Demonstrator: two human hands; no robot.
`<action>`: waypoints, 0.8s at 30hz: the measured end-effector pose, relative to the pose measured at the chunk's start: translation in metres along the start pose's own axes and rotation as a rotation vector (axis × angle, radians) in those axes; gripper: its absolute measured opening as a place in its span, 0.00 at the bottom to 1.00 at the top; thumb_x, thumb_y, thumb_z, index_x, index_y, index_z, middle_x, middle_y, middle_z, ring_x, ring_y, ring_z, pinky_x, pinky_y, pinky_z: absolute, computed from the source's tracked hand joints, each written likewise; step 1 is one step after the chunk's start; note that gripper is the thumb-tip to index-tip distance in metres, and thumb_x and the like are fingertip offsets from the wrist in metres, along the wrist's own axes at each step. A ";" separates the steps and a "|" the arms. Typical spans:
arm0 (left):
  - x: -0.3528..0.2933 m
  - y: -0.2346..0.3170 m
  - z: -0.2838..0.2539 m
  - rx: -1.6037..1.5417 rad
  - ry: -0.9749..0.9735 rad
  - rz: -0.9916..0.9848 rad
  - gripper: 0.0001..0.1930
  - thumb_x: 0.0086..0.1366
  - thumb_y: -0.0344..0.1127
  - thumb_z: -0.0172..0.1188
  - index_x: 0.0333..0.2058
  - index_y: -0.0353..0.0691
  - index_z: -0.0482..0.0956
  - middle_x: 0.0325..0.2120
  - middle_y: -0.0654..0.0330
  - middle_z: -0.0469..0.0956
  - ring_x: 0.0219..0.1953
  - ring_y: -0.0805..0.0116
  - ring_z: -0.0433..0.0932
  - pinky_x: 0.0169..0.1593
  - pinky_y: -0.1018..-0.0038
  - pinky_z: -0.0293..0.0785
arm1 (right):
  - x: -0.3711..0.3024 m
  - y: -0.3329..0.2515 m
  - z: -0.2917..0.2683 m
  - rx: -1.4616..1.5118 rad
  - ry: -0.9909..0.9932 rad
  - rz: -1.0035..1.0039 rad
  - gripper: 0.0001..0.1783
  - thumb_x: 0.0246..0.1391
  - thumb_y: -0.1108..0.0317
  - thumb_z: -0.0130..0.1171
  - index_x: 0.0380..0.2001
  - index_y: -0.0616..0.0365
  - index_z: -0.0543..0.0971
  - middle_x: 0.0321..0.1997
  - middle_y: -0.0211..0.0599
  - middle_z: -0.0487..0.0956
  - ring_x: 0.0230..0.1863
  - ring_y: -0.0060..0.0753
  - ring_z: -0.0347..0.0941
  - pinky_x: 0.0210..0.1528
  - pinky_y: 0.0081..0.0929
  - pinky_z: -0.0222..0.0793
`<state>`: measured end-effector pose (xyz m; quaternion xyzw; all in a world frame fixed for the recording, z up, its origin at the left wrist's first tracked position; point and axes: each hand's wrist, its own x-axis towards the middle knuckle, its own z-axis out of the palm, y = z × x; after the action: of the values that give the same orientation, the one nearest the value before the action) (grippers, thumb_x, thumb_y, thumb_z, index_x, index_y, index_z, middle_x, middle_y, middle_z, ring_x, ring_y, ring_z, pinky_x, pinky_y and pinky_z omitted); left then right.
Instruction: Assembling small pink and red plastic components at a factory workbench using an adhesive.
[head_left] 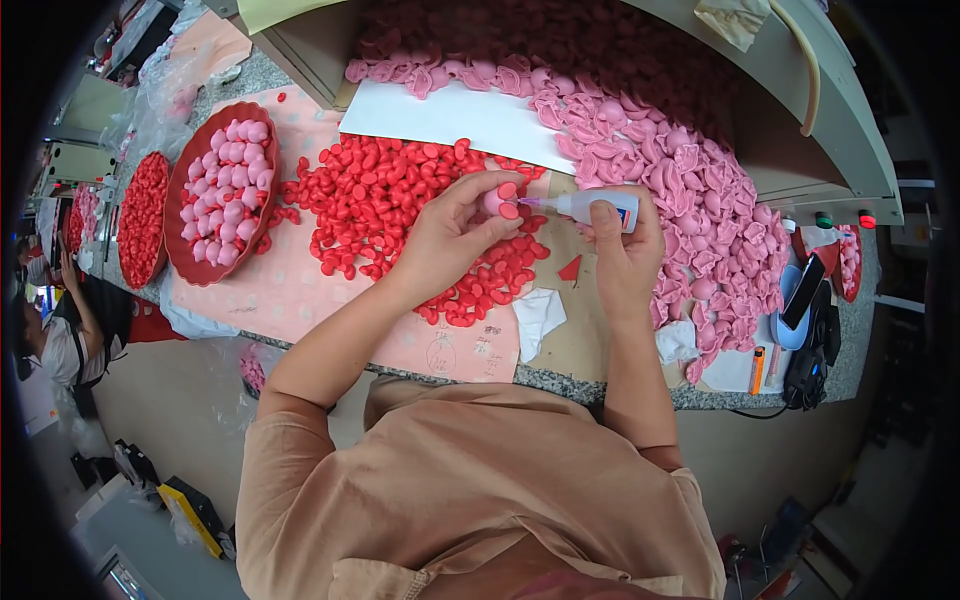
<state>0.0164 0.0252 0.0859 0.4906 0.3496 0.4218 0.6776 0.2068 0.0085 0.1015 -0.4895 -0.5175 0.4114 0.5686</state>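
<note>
My left hand (447, 240) pinches a small round pink piece (492, 204) with red parts on it, above the worktable. In my right hand (632, 255) is a small clear squeeze bottle (580, 206), tipped on its side. Its thin purple nozzle points left and reaches the pink piece; whether it touches cannot be made out. Under and beside my left hand spreads a heap of glossy red pieces (365, 195). Right of my right hand lies a large heap of pink shell-like pieces (700, 215).
At left stand a red oval tray (176, 250) of pink-and-red pieces and another of red pieces (143, 220). A grey housing (840, 110) arches over the back. Crumpled tissue (540, 318), an orange lighter-like object (757, 369) and a phone (803, 292) lie around. Another person (75, 335) is far left.
</note>
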 end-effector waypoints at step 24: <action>0.003 -0.007 0.003 0.120 -0.001 0.128 0.23 0.58 0.21 0.56 0.53 0.40 0.68 0.48 0.60 0.65 0.49 0.72 0.69 0.49 0.77 0.72 | 0.008 0.003 -0.006 0.382 -0.193 0.331 0.08 0.55 0.73 0.54 0.37 0.60 0.68 0.30 0.33 0.74 0.28 0.23 0.73 0.28 0.19 0.70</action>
<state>0.0218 0.0260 0.0803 0.5517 0.3421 0.4423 0.6189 0.2137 0.0164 0.1000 -0.4097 -0.3951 0.6337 0.5239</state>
